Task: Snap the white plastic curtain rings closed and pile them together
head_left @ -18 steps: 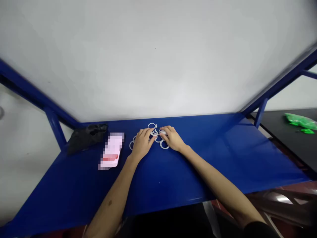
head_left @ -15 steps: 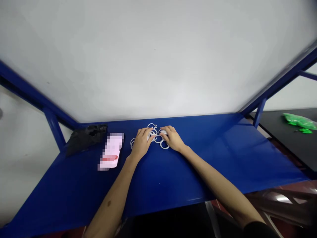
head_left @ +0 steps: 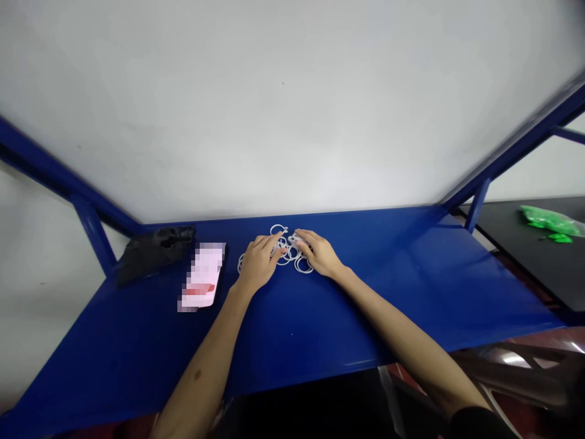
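In mid-frame, the bare left hand (head_left: 259,262) and bare right hand (head_left: 321,253) touched thin white rings (head_left: 283,245) on a flat blue tabletop (head_left: 365,323). Left of centre lay a slim, pale-screened phone (head_left: 201,277) beside crumpled black sheeting (head_left: 153,253); far right, a bright-green bundle (head_left: 548,221) rested on a black tabletop (head_left: 557,268).

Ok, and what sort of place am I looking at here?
Probably an indoor workroom: there's a blue table with a blue frame, loose white rings on it, and a separate black table holding a green packet.
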A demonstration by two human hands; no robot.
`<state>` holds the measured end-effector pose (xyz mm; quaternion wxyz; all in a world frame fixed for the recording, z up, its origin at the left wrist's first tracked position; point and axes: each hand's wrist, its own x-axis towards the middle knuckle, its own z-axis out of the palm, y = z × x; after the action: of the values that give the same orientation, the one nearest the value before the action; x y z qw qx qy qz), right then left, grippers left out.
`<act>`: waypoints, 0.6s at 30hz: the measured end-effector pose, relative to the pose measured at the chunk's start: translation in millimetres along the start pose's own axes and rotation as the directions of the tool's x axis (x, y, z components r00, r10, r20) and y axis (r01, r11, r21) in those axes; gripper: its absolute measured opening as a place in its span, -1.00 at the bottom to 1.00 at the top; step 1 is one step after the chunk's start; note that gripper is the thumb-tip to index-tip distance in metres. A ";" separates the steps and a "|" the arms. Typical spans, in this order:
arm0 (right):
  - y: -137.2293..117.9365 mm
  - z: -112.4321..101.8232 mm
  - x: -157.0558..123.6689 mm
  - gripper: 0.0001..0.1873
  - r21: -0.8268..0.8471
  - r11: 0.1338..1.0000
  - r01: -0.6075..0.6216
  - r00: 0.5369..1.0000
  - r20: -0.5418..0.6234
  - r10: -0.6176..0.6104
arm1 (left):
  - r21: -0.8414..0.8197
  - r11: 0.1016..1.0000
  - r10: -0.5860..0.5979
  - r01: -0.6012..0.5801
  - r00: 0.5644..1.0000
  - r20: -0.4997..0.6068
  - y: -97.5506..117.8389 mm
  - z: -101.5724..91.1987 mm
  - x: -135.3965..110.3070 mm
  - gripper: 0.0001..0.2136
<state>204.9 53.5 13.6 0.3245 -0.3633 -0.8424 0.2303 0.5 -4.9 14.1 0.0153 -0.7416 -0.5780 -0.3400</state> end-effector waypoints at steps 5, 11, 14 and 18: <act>-4.0 -16.2 -5.3 -0.47 -0.001 1.000 -0.006 1.000 0.013 0.006 | 0.069 0.991 -0.112 0.112 0.994 0.000 -6.7 2.3 -2.4 -0.63; 10.2 -34.5 -17.9 -0.55 -0.053 0.993 -0.105 0.993 -0.063 0.102 | 0.146 0.985 -0.092 0.093 0.996 -0.013 -4.3 -1.2 -0.1 -0.63; 19.2 -38.9 -25.8 -0.58 -0.097 0.989 -0.110 0.991 -0.091 0.101 | 0.213 0.974 -0.097 0.072 0.989 0.110 -0.3 2.4 -2.1 -0.59; 26.8 -46.9 -38.5 -0.61 -0.149 0.983 -0.103 0.990 -0.112 0.087 | 0.303 0.951 -0.135 0.067 0.968 0.212 3.3 8.0 -6.1 -0.49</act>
<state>271.1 48.2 14.3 0.3277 -0.4387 -0.8213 0.1603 6.7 -7.8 6.0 0.0406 -0.7347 -0.6573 -0.1628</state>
